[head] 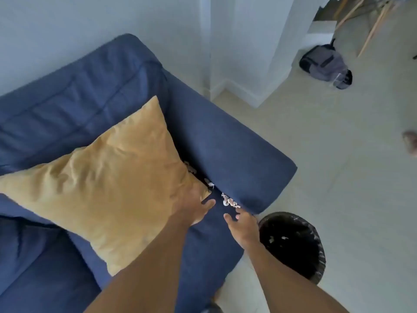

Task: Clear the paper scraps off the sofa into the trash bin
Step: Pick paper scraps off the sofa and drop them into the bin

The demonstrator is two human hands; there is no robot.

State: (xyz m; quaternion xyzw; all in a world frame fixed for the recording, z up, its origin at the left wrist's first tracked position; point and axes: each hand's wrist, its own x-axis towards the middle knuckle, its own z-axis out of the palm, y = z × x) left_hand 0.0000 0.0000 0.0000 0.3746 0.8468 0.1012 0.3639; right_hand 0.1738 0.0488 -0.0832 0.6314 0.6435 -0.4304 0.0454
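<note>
White paper scraps [229, 201] lie in the crease between the blue sofa [225, 141] seat and its right armrest; more scraps [209, 184] peek out by the corner of a yellow cushion [108, 177]. My left hand [194, 205] rests on the cushion's corner, fingers spread, holding nothing. My right hand [242, 224] hovers just below the scraps with its fingers apart and nothing in it. The trash bin [293, 242], round with a black liner and a few scraps inside, stands on the floor beside the armrest's front end.
A pale tiled floor [338, 154] stretches to the right of the sofa. A grey backpack [327, 64] lies near a white wall corner at the back. Wooden furniture legs [372, 28] stand at the top right. Part of a person [410, 143] shows at the right edge.
</note>
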